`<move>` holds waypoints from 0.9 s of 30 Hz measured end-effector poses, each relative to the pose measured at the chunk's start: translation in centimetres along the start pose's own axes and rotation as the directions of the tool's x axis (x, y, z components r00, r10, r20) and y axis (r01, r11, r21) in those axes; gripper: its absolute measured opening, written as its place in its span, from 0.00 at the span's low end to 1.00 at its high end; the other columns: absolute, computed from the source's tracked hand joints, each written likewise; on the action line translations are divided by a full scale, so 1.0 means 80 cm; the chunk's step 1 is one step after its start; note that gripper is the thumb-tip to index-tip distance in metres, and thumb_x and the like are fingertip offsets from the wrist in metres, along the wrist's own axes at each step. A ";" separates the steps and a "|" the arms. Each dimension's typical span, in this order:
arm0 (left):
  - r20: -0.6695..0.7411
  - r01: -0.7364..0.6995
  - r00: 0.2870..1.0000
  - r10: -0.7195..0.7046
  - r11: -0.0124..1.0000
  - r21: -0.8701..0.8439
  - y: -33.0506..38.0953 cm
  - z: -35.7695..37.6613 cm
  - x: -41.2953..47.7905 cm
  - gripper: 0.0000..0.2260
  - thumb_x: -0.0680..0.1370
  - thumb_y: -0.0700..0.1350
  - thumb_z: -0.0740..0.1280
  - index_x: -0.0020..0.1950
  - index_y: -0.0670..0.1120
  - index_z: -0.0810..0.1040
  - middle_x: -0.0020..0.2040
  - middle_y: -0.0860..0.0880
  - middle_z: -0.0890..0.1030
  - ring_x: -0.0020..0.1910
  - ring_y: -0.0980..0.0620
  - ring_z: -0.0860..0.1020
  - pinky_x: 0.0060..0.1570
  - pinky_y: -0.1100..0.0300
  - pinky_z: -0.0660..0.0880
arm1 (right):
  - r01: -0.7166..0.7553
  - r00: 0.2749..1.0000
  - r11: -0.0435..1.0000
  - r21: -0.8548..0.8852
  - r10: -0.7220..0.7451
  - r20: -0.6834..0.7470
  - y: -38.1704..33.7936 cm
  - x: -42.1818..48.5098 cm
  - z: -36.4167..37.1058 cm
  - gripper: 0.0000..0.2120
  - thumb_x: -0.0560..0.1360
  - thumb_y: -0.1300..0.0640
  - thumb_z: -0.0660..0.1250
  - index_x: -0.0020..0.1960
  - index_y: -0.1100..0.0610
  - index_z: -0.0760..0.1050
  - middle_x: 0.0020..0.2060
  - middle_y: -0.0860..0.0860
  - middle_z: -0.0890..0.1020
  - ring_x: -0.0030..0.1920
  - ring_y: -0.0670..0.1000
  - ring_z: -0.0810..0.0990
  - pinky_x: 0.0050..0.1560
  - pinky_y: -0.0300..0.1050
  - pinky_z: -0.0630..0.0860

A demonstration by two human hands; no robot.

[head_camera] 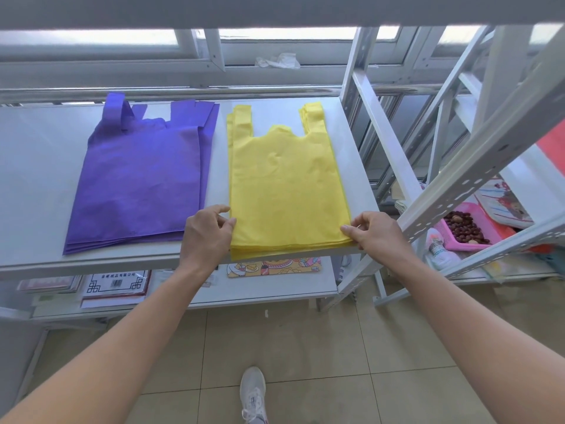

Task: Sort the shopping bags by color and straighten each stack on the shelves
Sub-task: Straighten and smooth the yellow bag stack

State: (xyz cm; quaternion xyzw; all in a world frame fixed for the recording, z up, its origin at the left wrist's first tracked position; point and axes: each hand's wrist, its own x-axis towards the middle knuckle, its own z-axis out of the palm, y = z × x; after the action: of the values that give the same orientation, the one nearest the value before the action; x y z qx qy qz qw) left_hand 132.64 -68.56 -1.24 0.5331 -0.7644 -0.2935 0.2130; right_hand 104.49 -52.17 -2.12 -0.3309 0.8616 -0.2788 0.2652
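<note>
A stack of yellow shopping bags (284,185) lies flat on the right part of the white shelf (39,166), handles pointing away from me. My left hand (206,234) pinches its near left corner and my right hand (377,232) pinches its near right corner. Beside it on the left lies a stack of purple shopping bags (140,179), its layers fanned out slightly, one handle curled up at the far left. The near edge of the yellow stack reaches the shelf's front edge.
A shelf below holds printed boxes (114,286) and a colourful pack (273,267). White metal rack posts (477,166) slant at the right, with a pink basket of nuts (464,229) behind them. A window sill runs behind the shelf. My shoe (253,396) stands on the tiled floor.
</note>
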 end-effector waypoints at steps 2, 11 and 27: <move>0.002 0.007 1.000 -0.007 1.000 0.004 0.000 -0.001 0.000 0.17 0.82 0.44 0.70 0.71 0.41 0.79 0.48 0.47 0.88 0.53 0.46 0.83 0.56 0.57 0.74 | -0.001 1.000 1.000 0.000 0.001 -0.004 0.001 0.000 0.000 0.11 0.76 0.47 0.76 0.46 0.53 0.80 0.40 0.50 0.84 0.38 0.49 0.83 0.39 0.43 0.73; -0.003 -0.082 0.997 0.083 0.992 0.092 -0.019 0.010 -0.002 0.17 0.79 0.42 0.74 0.68 0.45 0.81 0.58 0.47 0.77 0.54 0.45 0.80 0.57 0.51 0.77 | -0.016 0.999 1.000 -0.012 0.015 -0.032 -0.003 -0.001 0.002 0.12 0.74 0.46 0.77 0.45 0.54 0.81 0.40 0.48 0.82 0.40 0.46 0.80 0.38 0.42 0.71; 0.427 -0.684 0.707 0.563 0.699 0.210 -0.007 -0.014 0.007 0.12 0.77 0.50 0.73 0.61 0.56 0.84 0.59 0.58 0.79 0.57 0.54 0.77 0.49 0.59 0.75 | -0.025 1.000 1.000 -0.004 0.025 -0.004 -0.008 -0.018 -0.006 0.15 0.77 0.43 0.73 0.53 0.52 0.74 0.42 0.50 0.81 0.44 0.49 0.80 0.37 0.43 0.70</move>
State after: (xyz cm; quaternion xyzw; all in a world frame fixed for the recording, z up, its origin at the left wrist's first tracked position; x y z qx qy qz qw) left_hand 133.54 -69.51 -0.75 0.2092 -0.9645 -0.1447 0.0703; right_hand 105.36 -51.39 -0.98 -0.3202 0.8668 -0.2744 0.2662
